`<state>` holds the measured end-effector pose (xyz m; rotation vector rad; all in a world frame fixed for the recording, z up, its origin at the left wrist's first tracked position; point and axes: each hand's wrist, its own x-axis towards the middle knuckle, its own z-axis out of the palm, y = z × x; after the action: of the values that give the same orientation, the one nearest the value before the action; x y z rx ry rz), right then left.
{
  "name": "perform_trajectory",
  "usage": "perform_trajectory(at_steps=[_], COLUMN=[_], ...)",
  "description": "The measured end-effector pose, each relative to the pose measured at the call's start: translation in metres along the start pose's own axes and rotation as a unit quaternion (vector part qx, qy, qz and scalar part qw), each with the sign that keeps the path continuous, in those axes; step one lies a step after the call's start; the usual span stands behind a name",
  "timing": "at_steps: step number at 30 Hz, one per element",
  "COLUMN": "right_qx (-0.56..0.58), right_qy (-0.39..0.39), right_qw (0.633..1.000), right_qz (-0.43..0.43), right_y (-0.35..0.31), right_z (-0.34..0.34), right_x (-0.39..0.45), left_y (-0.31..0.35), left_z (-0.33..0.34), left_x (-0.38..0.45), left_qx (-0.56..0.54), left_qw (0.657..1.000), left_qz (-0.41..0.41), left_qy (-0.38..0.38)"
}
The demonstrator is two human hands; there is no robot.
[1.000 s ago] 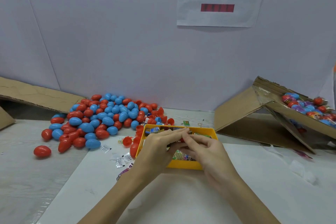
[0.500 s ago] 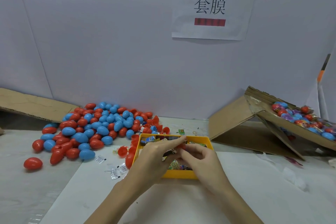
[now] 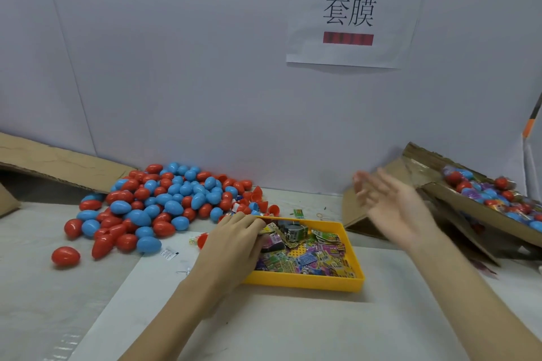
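A yellow tray [image 3: 305, 282] sits in the middle of the table, filled with several small colourful packets [image 3: 311, 258] and a dark little toy. My left hand [image 3: 234, 243] lies palm down over the tray's left side, fingertips bent down among the packets at the far left corner; whether they hold anything is hidden. My right hand [image 3: 390, 208] hovers blurred above the table, right of the tray, with fingers straight and nothing in it. A pile of red and blue plastic eggs [image 3: 164, 202] lies to the left of the tray.
A tilted cardboard box [image 3: 469, 211] at the right holds wrapped eggs [image 3: 492, 196]. A single red egg [image 3: 65, 256] lies apart at the left. A cardboard flap [image 3: 58, 161] leans at the far left. A paper sign [image 3: 352, 12] hangs on the white wall.
Both hands were together over the tray working on a small red thing. My right hand has swung up and to the right, open; my left hand has dropped onto the tray's left side.
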<state>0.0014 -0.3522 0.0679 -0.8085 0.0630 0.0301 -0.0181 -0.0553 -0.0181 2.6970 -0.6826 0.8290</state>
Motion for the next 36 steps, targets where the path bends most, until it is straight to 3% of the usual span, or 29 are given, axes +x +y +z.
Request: perform_trajectory(at_steps=[4,8,11,14,19,25,28,32,36], right_qx=[-0.013,-0.041,-0.021,0.032,0.019,0.007,-0.024,-0.17,-0.367], right_qy=[-0.055,-0.063,-0.051,-0.033,-0.036,-0.036,-0.038,-0.069,-0.097], right_qw=[0.993,0.988,0.991,0.992,0.993,0.995,0.996,0.983,0.914], right_qz=[0.102,0.136,0.124,0.119,0.109,0.096,0.075,-0.012,-0.14], right_y=[0.065,0.097,0.097,0.096,0.099,0.1,0.102,0.109,0.121], right_z=[-0.005,-0.005,-0.008,-0.009,-0.007,-0.009,-0.009,-0.005,0.004], right_x=[-0.021,-0.025,-0.022,-0.023,-0.027,-0.029,-0.03,-0.037,-0.049], left_y=[-0.007,-0.039,-0.074,-0.092,-0.1,-0.079,-0.053,-0.005,0.027], left_z=[0.002,-0.006,-0.007,-0.001,0.001,-0.013,-0.021,-0.026,-0.019], left_x=[0.0,0.0,-0.01,-0.021,-0.02,-0.011,-0.002,0.009,0.011], left_qx=[-0.025,0.027,0.116,0.133,0.11,0.0,-0.124,-0.402,-0.506], left_qw=[0.998,0.982,0.964,0.955,0.952,0.969,0.968,0.889,0.843], left_qz=[-0.052,-0.173,-0.238,-0.26,-0.28,-0.246,-0.201,-0.21,-0.182], left_qy=[0.022,0.066,0.004,-0.045,-0.054,0.023,0.088,0.066,0.011])
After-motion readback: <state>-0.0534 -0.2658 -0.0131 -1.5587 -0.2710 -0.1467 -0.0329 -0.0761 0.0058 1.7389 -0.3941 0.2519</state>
